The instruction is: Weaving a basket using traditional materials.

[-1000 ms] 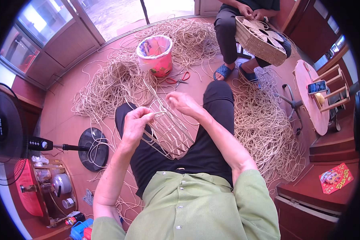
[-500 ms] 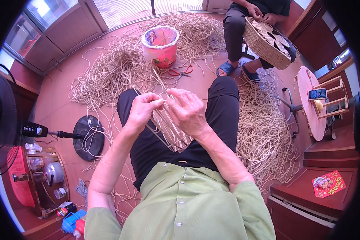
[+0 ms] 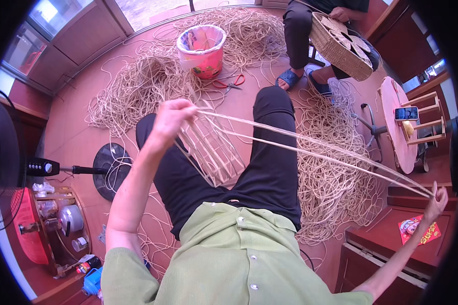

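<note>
Between my thighs stands a slender, pale, cage-like frame [image 3: 212, 147] with thin bars, like an open basket skeleton. My left hand [image 3: 173, 119] is closed in a pinch at its far upper end, where the cord meets it. From there a doubled length of pale straw-coloured cord [image 3: 318, 141] runs taut across my right thigh. Far out to the right, my right hand [image 3: 435, 204] is closed on the other end of the cord, arm stretched out. What exactly lies between the left fingertips is partly hidden.
Loose cord heaps [image 3: 336, 188] cover the floor to the right and ahead. A pink lined bucket [image 3: 208, 68] and red-handled pliers [image 3: 231, 84] stand ahead. A co-worker holds a woven piece [image 3: 341, 51]. A fan [image 3: 7, 152] is left; an overturned stool [image 3: 398, 127] is right.
My right hand has swung from beside the left hand far out to the right, drawing the cord into a long taut double strand. My left hand stays at the frame, slightly farther left.
</note>
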Tool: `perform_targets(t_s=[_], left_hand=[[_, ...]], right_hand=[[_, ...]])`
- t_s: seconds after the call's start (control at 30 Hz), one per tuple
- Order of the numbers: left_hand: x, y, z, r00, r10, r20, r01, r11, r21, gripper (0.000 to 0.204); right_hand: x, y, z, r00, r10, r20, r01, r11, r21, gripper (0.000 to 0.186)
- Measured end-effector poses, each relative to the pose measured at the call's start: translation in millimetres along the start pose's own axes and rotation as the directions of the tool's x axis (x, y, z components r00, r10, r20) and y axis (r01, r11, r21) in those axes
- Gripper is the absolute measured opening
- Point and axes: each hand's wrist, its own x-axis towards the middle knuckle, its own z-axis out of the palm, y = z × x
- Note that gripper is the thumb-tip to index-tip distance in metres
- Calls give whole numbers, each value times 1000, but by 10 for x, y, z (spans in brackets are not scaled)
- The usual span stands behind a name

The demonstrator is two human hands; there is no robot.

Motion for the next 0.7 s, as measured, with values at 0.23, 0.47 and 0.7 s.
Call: perform_targets(t_s=[0.23,0.47,0.7], left_hand=[[93,460,219,986,54,160,-82,981,173,15],[-21,326,240,996,-23,85,13,994,109,14],[-266,418,-29,994,-100,35,101,995,-15,15]], right_hand=[[-998,242,566,401,474,784,53,842,-537,59],[-232,-5321,212,805,-569,167,138,454,880,46],[45,-4095,624,915,-382,-131,375,685,625,9]])
